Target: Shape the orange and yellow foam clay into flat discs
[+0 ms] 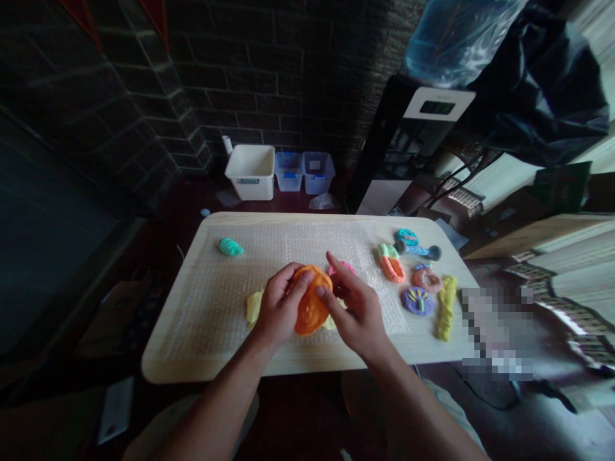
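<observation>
Above the middle of the table I hold a flattened oval of orange modelling clay [312, 314] with both hands. My left hand [281, 301] is closed on its left edge, the thumb pressed on the upper face. My right hand [358, 310] pinches its right side with the thumb on the front, while the index finger points up. Pale yellow clay [254, 308] lies under and behind my hands, partly hidden. A bit of pink clay [344, 266] shows behind my right hand. Bubble wrap [206, 288] covers much of the tabletop beneath.
A green clay lump [230, 247] sits at the far left. Several finished-looking clay shapes stand at the right, among them a blue-grey dumbbell shape [418, 250], a purple disc [417, 301] and a yellow strip [446, 307]. Beyond the table are bins [250, 163] and a water dispenser [408, 128].
</observation>
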Demonstrator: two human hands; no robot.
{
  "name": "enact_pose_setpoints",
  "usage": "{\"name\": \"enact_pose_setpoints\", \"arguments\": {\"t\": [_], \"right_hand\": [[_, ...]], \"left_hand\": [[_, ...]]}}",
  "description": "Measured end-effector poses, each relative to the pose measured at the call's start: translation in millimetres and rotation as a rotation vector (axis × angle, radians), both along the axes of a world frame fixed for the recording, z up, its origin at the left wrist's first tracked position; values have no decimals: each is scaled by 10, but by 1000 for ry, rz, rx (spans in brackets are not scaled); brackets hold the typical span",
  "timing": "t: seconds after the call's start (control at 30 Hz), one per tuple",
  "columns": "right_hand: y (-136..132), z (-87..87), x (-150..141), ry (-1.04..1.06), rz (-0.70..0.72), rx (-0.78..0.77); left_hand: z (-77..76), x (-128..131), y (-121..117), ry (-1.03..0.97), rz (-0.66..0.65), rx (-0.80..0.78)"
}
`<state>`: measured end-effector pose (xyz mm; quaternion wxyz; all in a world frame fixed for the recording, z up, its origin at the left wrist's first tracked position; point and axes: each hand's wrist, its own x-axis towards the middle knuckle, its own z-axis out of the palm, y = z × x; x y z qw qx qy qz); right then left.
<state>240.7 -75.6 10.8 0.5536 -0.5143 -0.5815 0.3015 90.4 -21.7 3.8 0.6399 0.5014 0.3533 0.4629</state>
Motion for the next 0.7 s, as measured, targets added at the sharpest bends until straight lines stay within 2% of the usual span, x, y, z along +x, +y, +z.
{"name": "enact_pose_setpoints", "arguments": {"t": [0.1,0.2,0.37,0.57,0.7], "right_hand": [[-3,21,40,-223,-10,60],[5,30,58,-285,-19,81],[0,-4,35,-130,11,47],[29,36,-28,271,71,-111],[35,45,-21,308,144,-136]], "left_hand": [[-27,-9,1,-4,-18,-24],[-46,-13,4,12,-27,-25],[-48,6,0,-15,-66,-25],[-39,2,-20,4,-88,-14],[-46,-6,-20,13,-89,14]]}}
